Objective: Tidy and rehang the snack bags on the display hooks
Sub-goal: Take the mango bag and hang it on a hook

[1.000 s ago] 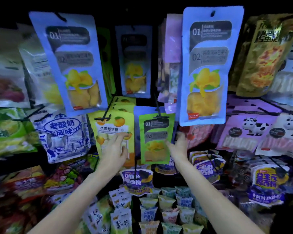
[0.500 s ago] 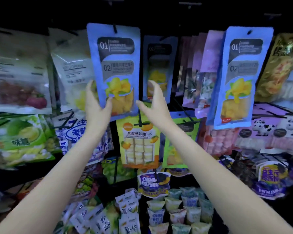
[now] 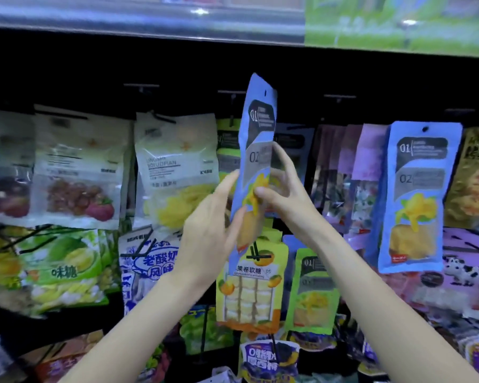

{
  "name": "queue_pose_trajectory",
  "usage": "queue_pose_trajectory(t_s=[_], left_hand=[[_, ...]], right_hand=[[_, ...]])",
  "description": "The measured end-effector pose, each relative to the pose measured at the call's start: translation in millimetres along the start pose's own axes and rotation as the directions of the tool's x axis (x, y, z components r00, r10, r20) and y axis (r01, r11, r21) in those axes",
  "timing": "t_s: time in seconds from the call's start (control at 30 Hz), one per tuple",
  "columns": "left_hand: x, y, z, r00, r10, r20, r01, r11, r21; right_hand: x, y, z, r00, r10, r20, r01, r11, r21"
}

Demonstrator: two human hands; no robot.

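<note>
A tall blue snack bag (image 3: 257, 128) with yellow fruit on it is lifted off its hook and turned nearly edge-on in the middle of the display. My left hand (image 3: 208, 228) grips its lower left edge. My right hand (image 3: 282, 194) pinches it from the right, thumb on the front and fingers behind. The hang hole at the bag's top is free. An empty black hook (image 3: 231, 92) juts out just left of the bag's top. A matching blue bag (image 3: 418, 194) hangs to the right.
White fruit-chip bags (image 3: 174, 167) hang at the left, green durian bags (image 3: 58, 266) below them. A yellow-orange candy bag (image 3: 249, 288) and a green bag (image 3: 313, 291) hang under my hands. Purple bags (image 3: 340, 172) fill the right. A shelf edge (image 3: 150, 20) runs overhead.
The blue bag has come off its hook, risen and turned edge-on. My right hand moved from beside it onto it. The view has tilted upward.
</note>
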State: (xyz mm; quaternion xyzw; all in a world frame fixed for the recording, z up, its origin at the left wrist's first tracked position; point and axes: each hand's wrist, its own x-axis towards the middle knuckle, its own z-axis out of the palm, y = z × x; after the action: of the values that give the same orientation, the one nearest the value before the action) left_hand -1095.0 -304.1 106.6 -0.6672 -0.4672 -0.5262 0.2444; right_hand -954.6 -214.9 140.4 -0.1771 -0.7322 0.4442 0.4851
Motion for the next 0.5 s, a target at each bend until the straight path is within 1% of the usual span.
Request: queue_pose_trajectory(t_s=[0.07, 0.1, 0.17, 0.2, 0.33, 0.43, 0.5], left_hand=[[7, 2, 0, 0.998, -0.055, 0.006, 0.055, 0.995, -0.087], [9, 3, 1, 0.993, -0.109, 0.036, 0.114, 0.981, -0.158], [11, 0, 7, 0.965, -0.233, 0.123, 0.26, 0.92, -0.293], [12, 0, 11, 0.952, -0.255, 0.167, 0.297, 0.901, -0.317], [19, 8, 25, 0.946, -0.128, 0.299, 0.22, 0.929, -0.297], [29, 17, 40, 0.921, -0.109, 0.374, 0.225, 0.934, -0.279], [37, 21, 50, 0.91, -0.121, 0.396, 0.239, 0.935, -0.264]], right_hand=[[2, -13, -4, 0.998, -0.059, -0.031, 0.056, 0.995, -0.086], [0, -18, -5, 0.993, -0.094, -0.067, 0.083, 0.985, -0.15], [-9, -19, -7, 0.975, -0.166, -0.147, 0.123, 0.955, -0.269], [-16, -17, -8, 0.965, -0.194, -0.178, 0.132, 0.941, -0.311], [-41, -6, -19, 0.922, -0.256, -0.292, 0.111, 0.895, -0.433], [-47, 1, -33, 0.887, -0.276, -0.371, 0.059, 0.863, -0.501], [-45, 0, -42, 0.882, -0.265, -0.39, 0.025, 0.853, -0.522]])
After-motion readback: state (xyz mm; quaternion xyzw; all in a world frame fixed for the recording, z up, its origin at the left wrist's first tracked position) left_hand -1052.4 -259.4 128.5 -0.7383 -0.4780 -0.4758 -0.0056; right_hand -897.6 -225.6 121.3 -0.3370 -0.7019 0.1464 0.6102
